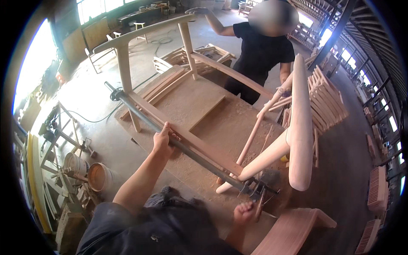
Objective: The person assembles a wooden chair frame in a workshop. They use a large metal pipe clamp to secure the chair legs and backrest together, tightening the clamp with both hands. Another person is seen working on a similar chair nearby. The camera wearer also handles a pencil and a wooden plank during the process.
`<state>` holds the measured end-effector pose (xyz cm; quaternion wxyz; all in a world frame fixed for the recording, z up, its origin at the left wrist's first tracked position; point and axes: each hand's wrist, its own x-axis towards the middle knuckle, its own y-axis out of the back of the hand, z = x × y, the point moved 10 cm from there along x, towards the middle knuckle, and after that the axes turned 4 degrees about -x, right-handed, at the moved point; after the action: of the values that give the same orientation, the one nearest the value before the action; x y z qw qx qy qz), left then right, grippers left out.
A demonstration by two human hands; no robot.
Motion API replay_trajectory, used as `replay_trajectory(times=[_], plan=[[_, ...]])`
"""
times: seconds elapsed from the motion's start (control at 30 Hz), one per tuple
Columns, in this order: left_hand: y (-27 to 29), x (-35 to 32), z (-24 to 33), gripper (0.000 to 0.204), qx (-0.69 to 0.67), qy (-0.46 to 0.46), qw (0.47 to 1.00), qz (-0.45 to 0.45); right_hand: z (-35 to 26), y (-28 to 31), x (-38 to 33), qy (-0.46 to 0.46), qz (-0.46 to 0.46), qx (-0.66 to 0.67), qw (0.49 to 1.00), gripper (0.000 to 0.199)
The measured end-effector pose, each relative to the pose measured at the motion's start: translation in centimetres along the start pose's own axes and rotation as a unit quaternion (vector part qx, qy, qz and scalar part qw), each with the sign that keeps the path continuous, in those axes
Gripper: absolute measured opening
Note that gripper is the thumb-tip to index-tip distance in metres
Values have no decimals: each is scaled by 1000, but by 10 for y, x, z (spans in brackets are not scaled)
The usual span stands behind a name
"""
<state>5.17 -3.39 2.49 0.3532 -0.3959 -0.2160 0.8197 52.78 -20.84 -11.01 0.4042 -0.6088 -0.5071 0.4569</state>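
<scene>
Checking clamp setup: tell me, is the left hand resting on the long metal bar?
Yes, the left hand grips the long metal bar across the wooden frame.

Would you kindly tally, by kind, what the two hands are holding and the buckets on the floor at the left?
Pipe clamp, held by left hand and right hand: 1
Wooden frame in the clamp: 1
Buckets: 2
Total: 4
</scene>
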Motion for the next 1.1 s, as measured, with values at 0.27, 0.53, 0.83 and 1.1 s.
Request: replay_trajectory(times=[0.27,0.53,0.83,1.1], plan=[[10,7,-2,36,-6,-18,1000,-10,-46,-76,10,28,211,-2,977,25],[9,22,-8,33,-16,-6,1000,-11,-113,-177,106,-12,46,-288,956,35],[54,-8,3,35,-66,-5,997,48,-98,-133,-44,-46,87,-703,705,88],[173,-83,49,31,-47,-43,990,129,-26,-88,-67,28,45,-942,333,44]])
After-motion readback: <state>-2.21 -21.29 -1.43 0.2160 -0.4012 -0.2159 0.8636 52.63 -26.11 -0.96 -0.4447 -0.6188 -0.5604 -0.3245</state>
